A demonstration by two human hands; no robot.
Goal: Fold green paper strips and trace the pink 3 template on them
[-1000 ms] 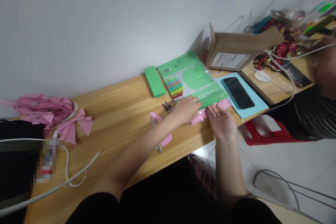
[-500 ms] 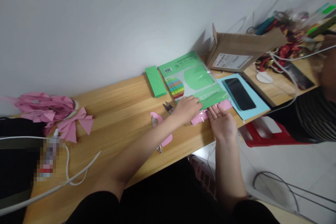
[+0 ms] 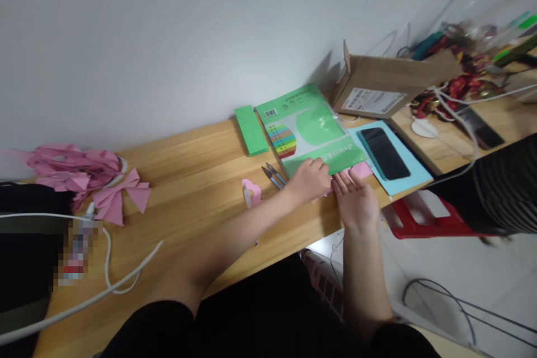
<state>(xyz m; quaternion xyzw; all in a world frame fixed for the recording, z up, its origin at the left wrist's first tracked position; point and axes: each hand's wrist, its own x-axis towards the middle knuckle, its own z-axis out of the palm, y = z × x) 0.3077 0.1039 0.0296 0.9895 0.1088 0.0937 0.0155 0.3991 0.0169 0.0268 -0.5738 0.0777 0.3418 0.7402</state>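
My left hand rests with curled fingers on the near edge of a green pack of coloured paper on the wooden table. My right hand lies flat, fingers stretched out, on pink paper that pokes out from under the green pack. Small scissors lie just left of my left hand. A pink paper piece sits beside my left forearm.
A green strip lies left of the pack. A black phone rests on light blue paper. Behind stands an open cardboard box. Pink paper bows and white cables lie at the left. Another person in stripes sits at the right.
My left hand has slid a little to the right along the green pack's edge, closer to my right hand, covering more of the pink paper. The view has shifted slightly.
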